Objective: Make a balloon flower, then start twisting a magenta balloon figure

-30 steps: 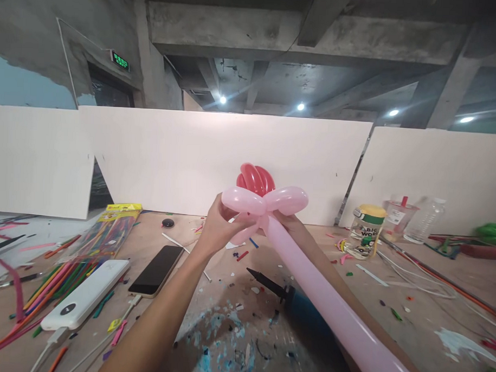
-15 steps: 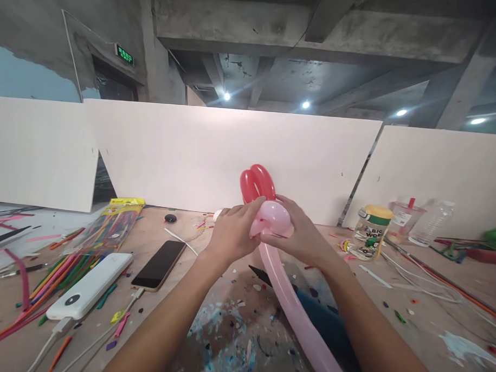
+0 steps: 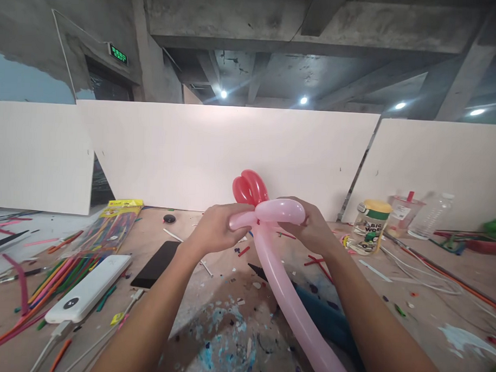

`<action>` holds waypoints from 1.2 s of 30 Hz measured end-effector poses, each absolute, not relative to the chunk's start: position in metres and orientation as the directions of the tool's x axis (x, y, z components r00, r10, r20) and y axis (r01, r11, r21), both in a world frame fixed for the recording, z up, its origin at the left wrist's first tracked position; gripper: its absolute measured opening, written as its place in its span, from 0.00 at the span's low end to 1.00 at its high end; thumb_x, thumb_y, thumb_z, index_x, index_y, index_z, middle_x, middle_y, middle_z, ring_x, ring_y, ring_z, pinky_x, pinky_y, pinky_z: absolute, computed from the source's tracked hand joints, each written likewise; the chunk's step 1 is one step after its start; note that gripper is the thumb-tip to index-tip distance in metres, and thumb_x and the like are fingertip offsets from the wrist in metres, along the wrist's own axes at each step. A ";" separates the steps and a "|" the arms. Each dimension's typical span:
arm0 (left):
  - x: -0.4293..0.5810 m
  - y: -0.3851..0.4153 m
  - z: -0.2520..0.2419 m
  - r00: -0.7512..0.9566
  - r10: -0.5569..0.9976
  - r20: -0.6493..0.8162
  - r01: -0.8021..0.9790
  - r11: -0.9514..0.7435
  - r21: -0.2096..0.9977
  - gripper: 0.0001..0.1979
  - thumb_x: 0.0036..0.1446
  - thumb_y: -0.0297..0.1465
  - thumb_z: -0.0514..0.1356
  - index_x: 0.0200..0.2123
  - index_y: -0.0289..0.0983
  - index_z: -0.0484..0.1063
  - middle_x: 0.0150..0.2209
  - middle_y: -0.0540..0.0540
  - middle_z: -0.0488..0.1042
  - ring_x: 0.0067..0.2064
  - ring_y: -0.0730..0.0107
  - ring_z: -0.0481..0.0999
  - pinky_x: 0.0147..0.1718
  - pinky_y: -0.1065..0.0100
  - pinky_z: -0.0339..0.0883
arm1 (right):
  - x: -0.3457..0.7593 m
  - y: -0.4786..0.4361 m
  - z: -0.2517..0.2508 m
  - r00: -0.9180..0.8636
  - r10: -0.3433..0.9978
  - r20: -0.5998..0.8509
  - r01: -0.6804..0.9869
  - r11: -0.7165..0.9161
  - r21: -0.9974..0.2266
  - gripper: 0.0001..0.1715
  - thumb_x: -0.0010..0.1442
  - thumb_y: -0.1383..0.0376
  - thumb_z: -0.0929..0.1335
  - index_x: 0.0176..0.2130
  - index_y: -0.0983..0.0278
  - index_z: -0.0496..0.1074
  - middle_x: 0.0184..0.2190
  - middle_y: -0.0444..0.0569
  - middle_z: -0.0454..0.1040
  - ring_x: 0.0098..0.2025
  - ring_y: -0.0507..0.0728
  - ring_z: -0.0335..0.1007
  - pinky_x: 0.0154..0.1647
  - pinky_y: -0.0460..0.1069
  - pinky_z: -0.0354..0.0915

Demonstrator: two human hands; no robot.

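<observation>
Turned sideways since a moment ago, the top bubble of the pink balloon [image 3: 280, 211] lies level, up and right of the black phone [image 3: 156, 264], with the left hand [image 3: 214, 233] pinching its twisted neck and the right hand [image 3: 311, 229] wrapped around its far end, so the twist seems held.

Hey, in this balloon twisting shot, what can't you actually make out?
Head view, the only one:
- Pink balloon: its lower end is cut off by the bottom edge.
- The joint with the red balloon: covered by the left hand and right hand.
- Blue pump: mostly behind the pink balloon and the right forearm.
- Phone: one corner is behind the left forearm.
- Green sign: lettering too small.
</observation>
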State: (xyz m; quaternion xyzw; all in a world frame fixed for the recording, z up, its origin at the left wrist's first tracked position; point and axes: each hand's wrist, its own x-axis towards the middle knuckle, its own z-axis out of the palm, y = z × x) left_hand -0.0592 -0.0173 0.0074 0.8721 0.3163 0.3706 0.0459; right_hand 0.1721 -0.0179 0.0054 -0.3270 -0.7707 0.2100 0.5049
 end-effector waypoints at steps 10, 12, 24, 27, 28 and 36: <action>-0.068 -0.016 0.009 0.540 0.656 0.527 0.376 -0.749 0.546 0.15 0.54 0.30 0.59 0.46 0.43 0.74 0.41 0.50 0.78 0.41 0.63 0.76 0.39 0.64 0.67 | 0.167 -0.029 0.007 -0.399 0.657 0.639 0.337 0.754 -0.564 0.22 0.53 0.65 0.71 0.49 0.57 0.69 0.43 0.48 0.75 0.40 0.57 0.72 0.36 0.50 0.70; -0.067 -0.014 0.008 0.492 0.640 0.590 0.380 -0.768 0.515 0.16 0.52 0.31 0.61 0.47 0.44 0.74 0.43 0.48 0.77 0.42 0.62 0.75 0.41 0.63 0.67 | 0.166 -0.025 0.004 -0.371 0.650 0.663 0.373 0.758 -0.535 0.22 0.54 0.63 0.71 0.49 0.57 0.69 0.45 0.49 0.74 0.42 0.58 0.72 0.39 0.52 0.70; -0.064 -0.005 0.008 0.414 0.741 0.528 -0.486 -0.311 0.817 0.33 0.53 0.48 0.60 0.59 0.42 0.59 0.57 0.37 0.65 0.54 0.47 0.69 0.50 0.50 0.65 | 0.136 -0.018 0.000 -0.245 -0.125 0.961 0.644 0.720 0.258 0.45 0.52 0.77 0.69 0.59 0.42 0.56 0.65 0.38 0.51 0.65 0.65 0.51 0.63 0.68 0.53; -0.057 -0.006 0.027 0.509 0.694 0.510 -0.538 -0.206 0.817 0.36 0.53 0.57 0.52 0.54 0.37 0.66 0.53 0.35 0.70 0.55 0.43 0.69 0.50 0.49 0.65 | 0.127 -0.017 0.014 -0.254 -0.183 0.950 0.655 0.690 0.308 0.48 0.53 0.76 0.69 0.61 0.38 0.51 0.66 0.36 0.47 0.65 0.64 0.51 0.62 0.67 0.55; -0.054 -0.006 0.039 0.522 0.677 0.518 -0.534 -0.215 0.818 0.37 0.52 0.58 0.51 0.53 0.36 0.67 0.52 0.35 0.71 0.55 0.43 0.68 0.50 0.48 0.65 | 0.126 -0.016 0.021 -0.267 -0.199 0.943 0.657 0.678 0.329 0.48 0.53 0.75 0.69 0.61 0.37 0.50 0.67 0.35 0.46 0.65 0.64 0.51 0.62 0.67 0.54; -0.059 -0.019 0.139 0.194 0.373 0.907 -0.308 -0.855 0.417 0.28 0.46 0.33 0.67 0.52 0.40 0.69 0.49 0.44 0.74 0.56 0.50 0.67 0.54 0.53 0.63 | 0.138 -0.015 0.065 -0.173 0.144 0.974 0.446 0.894 -0.053 0.27 0.61 0.63 0.64 0.58 0.48 0.60 0.66 0.44 0.50 0.67 0.64 0.43 0.65 0.67 0.46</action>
